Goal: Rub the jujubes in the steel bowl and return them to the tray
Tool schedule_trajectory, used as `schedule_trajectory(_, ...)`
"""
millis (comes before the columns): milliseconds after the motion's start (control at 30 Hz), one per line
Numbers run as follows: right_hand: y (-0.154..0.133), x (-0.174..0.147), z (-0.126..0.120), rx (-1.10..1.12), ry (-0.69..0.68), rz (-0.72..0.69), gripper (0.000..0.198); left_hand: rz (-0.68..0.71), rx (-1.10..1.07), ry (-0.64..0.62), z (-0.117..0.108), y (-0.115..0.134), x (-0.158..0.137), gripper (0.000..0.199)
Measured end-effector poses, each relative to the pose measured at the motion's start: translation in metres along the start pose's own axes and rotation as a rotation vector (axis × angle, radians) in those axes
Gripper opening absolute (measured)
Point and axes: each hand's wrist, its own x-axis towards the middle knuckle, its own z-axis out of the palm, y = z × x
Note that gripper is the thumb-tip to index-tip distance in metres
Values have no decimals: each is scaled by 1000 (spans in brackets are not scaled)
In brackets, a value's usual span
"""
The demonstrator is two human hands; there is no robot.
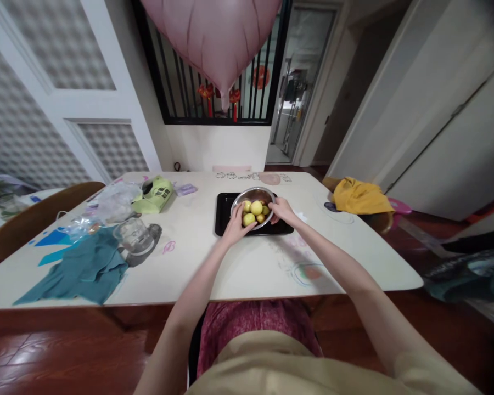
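Observation:
A shiny metal bowl (253, 192) with several round yellow fruits (256, 207) in it, lemon-like in colour, is over a black tray (222, 211) on the table. Its opening tilts toward me. My left hand (234, 226) is closed around the bowl's near left side, its thumb along the front edge close to the fruits. On the right, my right hand (282, 210) grips the rim with bent fingers. Part of the bowl's underside is hidden, so I cannot tell whether it rests on the tray.
Left on the white table (206, 263) lie a teal cloth (86, 269), a clear container (135, 236), plastic bags (117, 203) and a light green bag-like item (154, 195). A yellow cloth (360, 196) hangs over a chair at right. A pink balloon (218, 38) hangs ahead.

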Motion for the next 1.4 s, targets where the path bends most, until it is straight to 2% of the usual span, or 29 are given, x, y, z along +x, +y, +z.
schedule_trajectory(233,-24,19,13,-435,41,-77,25,-175,-76,44,2,-26,-11,104)
schedule_trajectory(400,-39,22,16,-642,42,-146,27,-212,-91,77,4,-34,-7,109)
schedule_trajectory(500,-45,22,15,-725,50,-172,28,-229,-66,56,3,-33,-7,108)
schedule_trajectory(667,-52,22,13,-827,86,-200,31,-256,-11,-23,0,-25,-8,103)
schedule_trajectory(833,-56,24,13,-895,119,-223,33,-258,-5,-22,-1,-24,-9,104)
schedule_trajectory(1067,-61,24,8,-964,184,-263,42,-241,-24,3,2,-37,-8,106)
schedule_trajectory(1233,-61,20,0,-1000,203,-277,47,-244,24,-59,1,-39,-8,108)
schedule_trajectory(1400,-58,16,-12,-1022,221,-279,54,-220,50,-67,-1,-36,-10,104)
